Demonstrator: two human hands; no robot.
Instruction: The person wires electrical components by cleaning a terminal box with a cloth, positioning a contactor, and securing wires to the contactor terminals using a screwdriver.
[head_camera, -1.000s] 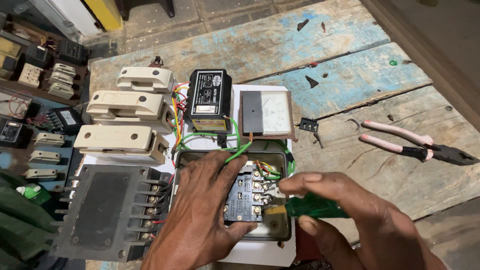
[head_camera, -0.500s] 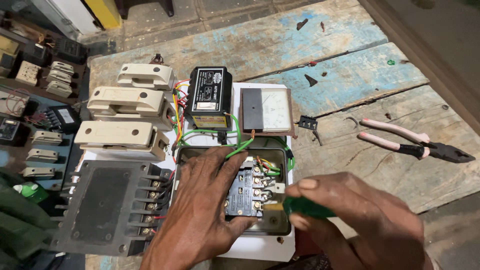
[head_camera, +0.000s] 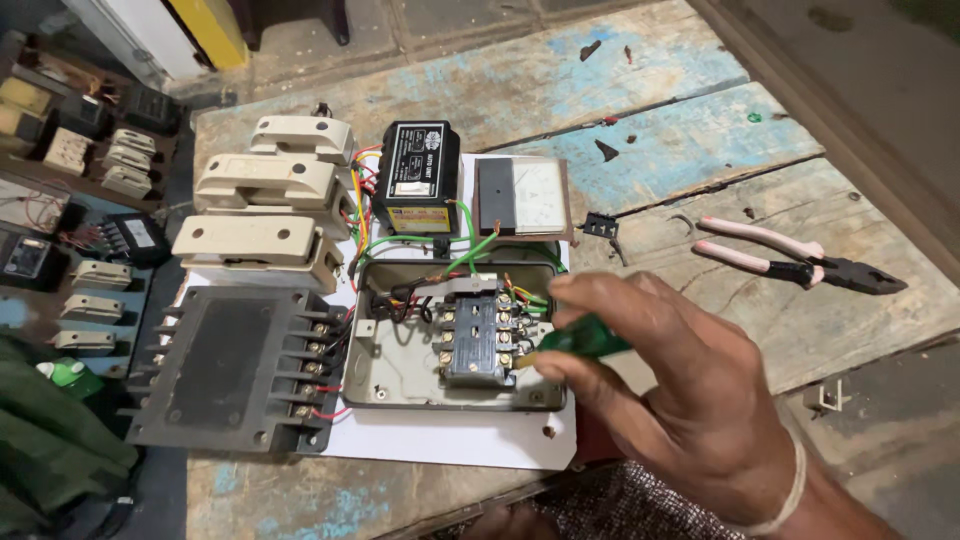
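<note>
Head view: the left hand, which lay spread over the open switch box a second ago, has gone from the box; only a sliver of skin shows at the bottom edge, too little to tell whose hand it is or how it is held. With it gone, the contactor block (head_camera: 478, 335) with its rows of screw terminals is now uncovered inside the grey metal box (head_camera: 385, 375). The right hand (head_camera: 680, 400) stays at the box's right side, fingers pinched around the green-handled screwdriver (head_camera: 585, 340), whose tip points left toward the block's right-hand terminals, just beside them. The box sits on a white sheet (head_camera: 450, 445) on the worn blue-painted wooden table (head_camera: 660, 130). To its left lies a dark finned block (head_camera: 225, 365); behind it stand cream fuse carriers (head_camera: 265, 215), a black relay unit (head_camera: 415, 180) and a small panel meter (head_camera: 522, 195). Pink-handled pliers (head_camera: 790, 255) lie well apart on the right.
</note>
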